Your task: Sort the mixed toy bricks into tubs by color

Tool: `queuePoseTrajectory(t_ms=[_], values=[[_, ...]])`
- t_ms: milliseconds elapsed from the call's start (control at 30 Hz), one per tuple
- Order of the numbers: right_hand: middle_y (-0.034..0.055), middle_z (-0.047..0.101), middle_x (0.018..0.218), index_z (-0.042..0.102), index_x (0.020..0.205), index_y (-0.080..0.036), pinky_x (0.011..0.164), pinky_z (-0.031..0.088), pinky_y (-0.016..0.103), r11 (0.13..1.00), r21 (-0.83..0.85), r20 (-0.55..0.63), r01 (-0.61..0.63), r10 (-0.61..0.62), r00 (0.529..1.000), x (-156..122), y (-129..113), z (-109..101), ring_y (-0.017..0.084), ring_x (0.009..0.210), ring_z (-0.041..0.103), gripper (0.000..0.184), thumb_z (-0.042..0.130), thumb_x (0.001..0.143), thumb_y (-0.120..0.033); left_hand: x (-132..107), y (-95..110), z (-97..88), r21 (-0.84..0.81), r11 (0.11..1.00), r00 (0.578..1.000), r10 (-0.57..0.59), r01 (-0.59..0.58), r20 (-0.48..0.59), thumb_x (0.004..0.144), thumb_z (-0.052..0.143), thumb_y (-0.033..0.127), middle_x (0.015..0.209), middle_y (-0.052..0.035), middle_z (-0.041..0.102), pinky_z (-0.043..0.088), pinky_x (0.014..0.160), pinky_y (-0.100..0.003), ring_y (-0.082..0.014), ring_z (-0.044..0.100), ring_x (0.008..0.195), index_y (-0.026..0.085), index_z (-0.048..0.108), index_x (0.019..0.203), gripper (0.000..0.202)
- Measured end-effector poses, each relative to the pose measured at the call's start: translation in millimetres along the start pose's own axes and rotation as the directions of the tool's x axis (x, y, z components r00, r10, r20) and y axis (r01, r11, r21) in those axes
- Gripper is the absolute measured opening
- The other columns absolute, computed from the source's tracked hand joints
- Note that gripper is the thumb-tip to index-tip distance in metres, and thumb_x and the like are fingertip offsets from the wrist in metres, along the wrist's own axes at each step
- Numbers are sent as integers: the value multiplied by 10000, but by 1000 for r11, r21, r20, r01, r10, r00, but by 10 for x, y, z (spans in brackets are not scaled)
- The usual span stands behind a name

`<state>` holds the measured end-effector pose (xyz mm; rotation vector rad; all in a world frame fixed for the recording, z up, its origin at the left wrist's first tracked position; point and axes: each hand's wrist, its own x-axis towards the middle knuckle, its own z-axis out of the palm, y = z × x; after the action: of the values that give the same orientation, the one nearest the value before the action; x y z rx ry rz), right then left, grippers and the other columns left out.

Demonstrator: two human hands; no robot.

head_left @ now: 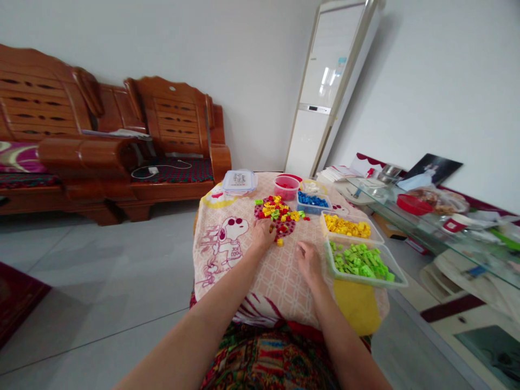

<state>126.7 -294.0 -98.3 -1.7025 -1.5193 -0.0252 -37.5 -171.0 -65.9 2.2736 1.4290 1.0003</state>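
My left hand (262, 234) rests on the cloth-covered table (227, 238), fingers curled at the near edge of a dark red baseplate (284, 225) that carries a pile of yellow, red and green bricks (276, 208). What those fingers hold, if anything, is hidden. A loose yellow brick (280, 242) lies just right of that hand. My right hand (309, 261) lies palm down on the cloth with loosely bent fingers and nothing seen in it, right beside the clear tray of green bricks (363, 261).
Behind the green tray stand a tray of yellow bricks (349, 226), a tub of blue bricks (312, 201), a red bowl (286, 187) and a lidded clear box (239, 181). Wooden sofas (101, 146) stand left, a glass shelf (439, 227) right, a tall air conditioner (325, 92) behind.
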Motion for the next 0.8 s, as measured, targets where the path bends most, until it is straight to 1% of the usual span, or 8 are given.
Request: queuePoseTrajectory(t_ms=[67, 200, 300, 367, 467, 633, 733, 800], values=[[156, 741, 1097, 735, 1117, -128, 995, 501, 423, 1000, -12, 10, -8, 9, 1000, 129, -22, 84, 264, 1048, 662, 376, 469, 852, -154, 0, -21, 14, -25, 1000, 1000, 6, -6, -18, 814, 620, 171, 1082, -74, 736, 380, 1087, -404, -244, 623, 1102, 194, 713, 912, 137], [183, 685, 1268, 645, 1299, -90, 1040, 483, 420, 1000, 9, 40, 5, -6, 999, 450, -65, 297, 272, 1171, 635, 504, 443, 837, -99, 3, -61, 57, -63, 997, 998, 31, -34, -47, 794, 629, 155, 1049, -74, 735, 403, 1063, -427, -248, 626, 1085, 194, 709, 908, 145], [158, 645, 1352, 596, 1368, -119, 1062, 468, 408, 996, 7, 70, 86, -87, 994, 629, -100, 434, 255, 1232, 604, 581, 422, 818, -47, -2, -83, 80, -78, 994, 994, 71, -77, -79, 781, 622, 130, 1068, -71, 730, 415, 1055, -434, -248, 617, 1103, 197, 713, 909, 171], [125, 667, 1326, 640, 1313, -152, 1067, 456, 387, 992, -11, 101, 126, -124, 987, 678, -119, 489, 240, 1213, 611, 549, 433, 818, -37, -6, -86, 88, -84, 990, 991, 106, -113, -83, 771, 615, 109, 1036, -69, 734, 430, 1041, -431, -246, 621, 1080, 201, 722, 908, 196], [103, 722, 1197, 695, 1205, -174, 1011, 473, 348, 995, -39, 106, 94, -90, 990, 650, -129, 505, 225, 1114, 645, 455, 487, 819, -53, -8, -83, 97, -107, 983, 987, 145, -152, -70, 765, 613, 99, 952, -71, 743, 465, 996, -418, -240, 640, 999, 200, 733, 897, 205], [144, 723, 1069, 700, 1139, -139, 898, 486, 360, 994, -110, 12, -16, 17, 1000, 517, -129, 404, 256, 1004, 643, 303, 586, 863, -187, -2, -98, 112, -169, 970, 982, 156, -173, -109, 758, 608, 90, 933, -89, 747, 509, 940, -395, -235, 661, 945, 180, 741, 911, 222], [121, 715, 968, 720, 1050, -158, 845, 464, 332, 984, -171, -46, -59, 52, 998, 479, -156, 348, 244, 936, 625, 228, 650, 867, -276, -4, -111, 114, -184, 964, 976, 167, -192, -142, 782, 595, 105, 967, -98, 751, 514, 942, -400, -239, 665, 962, 179, 753, 965, 253], [108, 706, 936, 724, 1011, -170, 824, 445, 315, 977, -207, -48, -49, 40, 998, 470, -178, 332, 236, 917, 611, 198, 679, 851, -278, -10, -106, 112, -185, 953, 966, 219, -242, -134, 812, 583, 121, 992, -95, 753, 508, 952, -400, -232, 664, 968, 193, 758, 1038, 295]])
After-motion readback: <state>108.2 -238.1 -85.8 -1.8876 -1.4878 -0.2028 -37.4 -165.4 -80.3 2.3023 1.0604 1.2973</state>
